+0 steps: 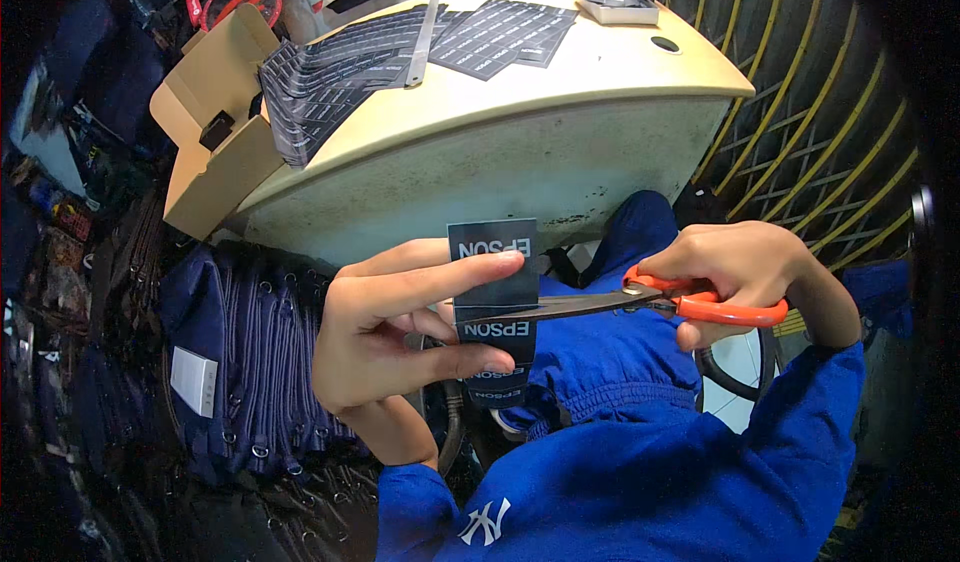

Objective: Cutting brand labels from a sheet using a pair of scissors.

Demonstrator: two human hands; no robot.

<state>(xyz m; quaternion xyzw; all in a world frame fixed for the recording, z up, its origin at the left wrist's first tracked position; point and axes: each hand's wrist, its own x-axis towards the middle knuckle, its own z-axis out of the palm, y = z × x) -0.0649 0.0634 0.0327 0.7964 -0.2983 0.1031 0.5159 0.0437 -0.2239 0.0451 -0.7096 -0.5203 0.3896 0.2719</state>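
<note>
My left hand point(365, 327) pinches a dark strip of printed labels point(497, 237) upright in front of my lap. Its index finger lies over the upper part of the strip, while the thumb presses lower down; the strip's bottom end curls. On the right, my right hand point(755, 267) grips a pair of scissors point(735, 312) by their orange handles. Their long blades reach left across the strip, along the line between two printed sections and between my left finger and thumb. How far the blades have cut through cannot be made out.
Dark printed sheets point(505, 37) and a metal ruler point(425, 37) lie on the pale table point(560, 82). An open cardboard box point(225, 177) stands by its left edge. Dark blue bags point(270, 362) are piled at left, with a small white box point(194, 382) on them. A folding gate point(800, 92) stands right.
</note>
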